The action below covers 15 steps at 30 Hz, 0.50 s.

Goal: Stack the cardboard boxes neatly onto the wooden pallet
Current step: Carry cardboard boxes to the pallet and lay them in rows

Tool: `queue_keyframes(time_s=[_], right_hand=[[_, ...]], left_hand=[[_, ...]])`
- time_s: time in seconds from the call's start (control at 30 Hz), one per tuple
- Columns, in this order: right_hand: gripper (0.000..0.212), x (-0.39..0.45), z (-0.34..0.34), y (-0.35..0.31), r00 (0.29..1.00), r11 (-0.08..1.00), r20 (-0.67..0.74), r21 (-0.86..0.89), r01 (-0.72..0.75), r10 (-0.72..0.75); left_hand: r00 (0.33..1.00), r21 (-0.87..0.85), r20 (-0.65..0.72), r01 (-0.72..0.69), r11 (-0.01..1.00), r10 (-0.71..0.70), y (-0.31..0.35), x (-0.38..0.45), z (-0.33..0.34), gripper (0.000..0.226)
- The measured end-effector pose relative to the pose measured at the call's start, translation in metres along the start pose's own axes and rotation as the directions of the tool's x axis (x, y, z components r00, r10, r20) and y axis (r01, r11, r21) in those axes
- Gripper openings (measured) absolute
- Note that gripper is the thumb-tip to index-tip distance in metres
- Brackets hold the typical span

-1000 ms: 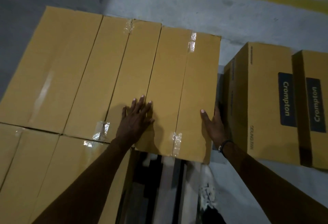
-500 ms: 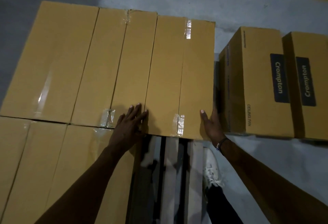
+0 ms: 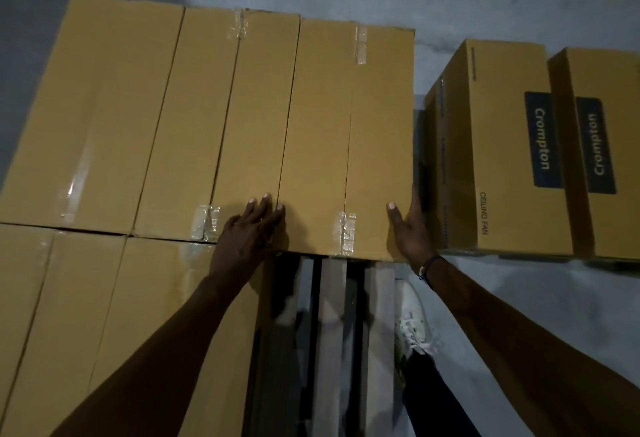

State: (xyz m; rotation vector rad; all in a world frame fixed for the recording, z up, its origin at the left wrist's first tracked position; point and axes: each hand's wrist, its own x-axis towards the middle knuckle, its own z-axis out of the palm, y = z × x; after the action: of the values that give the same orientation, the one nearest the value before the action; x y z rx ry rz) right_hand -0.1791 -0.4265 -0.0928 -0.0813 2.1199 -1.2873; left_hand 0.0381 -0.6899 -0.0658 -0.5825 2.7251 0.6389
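While the left hand (image 3: pixel 247 229) lies flat and open-fingered on the near edge of the rightmost box (image 3: pixel 346 139), the right hand (image 3: pixel 410 229) presses open against that box's right side, thumb on top. This box sits in the centre of the frame, flush against a row of taped boxes (image 3: pixel 156 118) filling the upper left. More boxes (image 3: pixel 104 315) fill the lower left. Bare slats of the wooden pallet (image 3: pixel 332 332) show at bottom centre. Two Crompton boxes (image 3: pixel 512 146) stand on the floor (image 3: pixel 519 315) at the right, beside a white shoe (image 3: pixel 412 326).
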Motion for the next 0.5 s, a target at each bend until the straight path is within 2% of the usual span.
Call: queue_keyframes(time_s=[0.07,0.27,0.37,0.5], right_hand=[[0.091,0.004,-0.002,0.002,1.0,1.0,0.014,0.003,-0.011,0.011],[0.082,-0.002,-0.012,-0.027,0.997,0.997,-0.007,0.01,-0.071,0.072],[0.079,-0.015,-0.026,-0.06,0.999,0.999,-0.021,0.013,-0.03,0.03],[0.076,-0.043,-0.06,-0.125,0.998,1.0,0.055,0.002,0.024,-0.024]], left_hand=[[1.0,-0.005,0.001,0.01,1.0,-0.01,0.002,0.002,0.0,0.099],[0.999,-0.075,0.035,0.03,0.997,-0.027,0.009,-0.002,-0.02,0.105],[0.999,-0.153,-0.02,0.033,0.988,-0.037,0.03,-0.021,-0.043,0.097],[0.982,-0.302,-0.122,0.102,0.948,-0.145,0.077,-0.058,-0.108,0.08]])
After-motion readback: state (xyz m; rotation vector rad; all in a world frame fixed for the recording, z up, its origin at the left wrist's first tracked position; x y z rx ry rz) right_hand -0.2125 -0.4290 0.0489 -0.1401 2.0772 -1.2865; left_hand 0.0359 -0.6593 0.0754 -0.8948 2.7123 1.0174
